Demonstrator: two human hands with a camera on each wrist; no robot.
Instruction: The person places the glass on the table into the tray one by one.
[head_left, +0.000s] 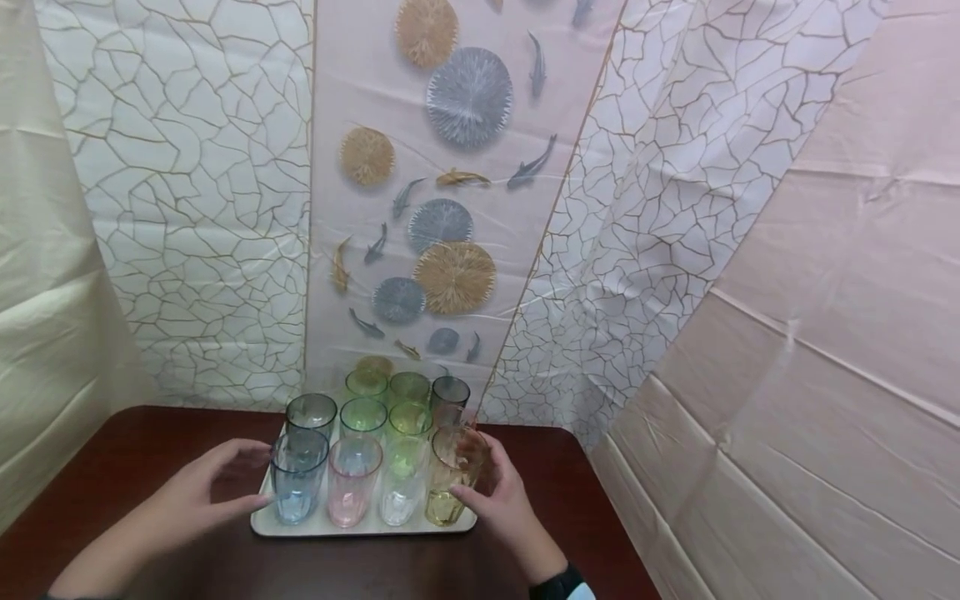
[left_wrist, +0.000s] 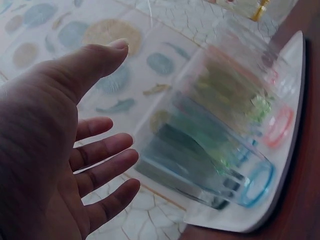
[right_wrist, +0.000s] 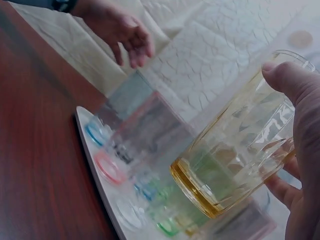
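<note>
In the head view my right hand (head_left: 504,497) holds a yellow-tinted drinking glass (head_left: 444,503) at the tray's front right corner. The right wrist view shows the thumb on one side of that faceted glass (right_wrist: 235,135) and fingers round the other. Beside the blue glass (head_left: 295,493) at the left, my left hand (head_left: 191,493) has its thumb and fingers spread, holding nothing. A pink glass (head_left: 349,493) and a clear glass (head_left: 397,503) stand between, in the front row of the white tray (head_left: 324,525). Whether the yellow glass touches the tray I cannot tell.
Behind the front row stand more glasses: a dark grey one (head_left: 311,414), green ones (head_left: 363,414) and another dark one (head_left: 452,392) at the back right. The tray lies on a dark red-brown table (head_left: 570,533). Patterned curtains (head_left: 202,208) hang close around it.
</note>
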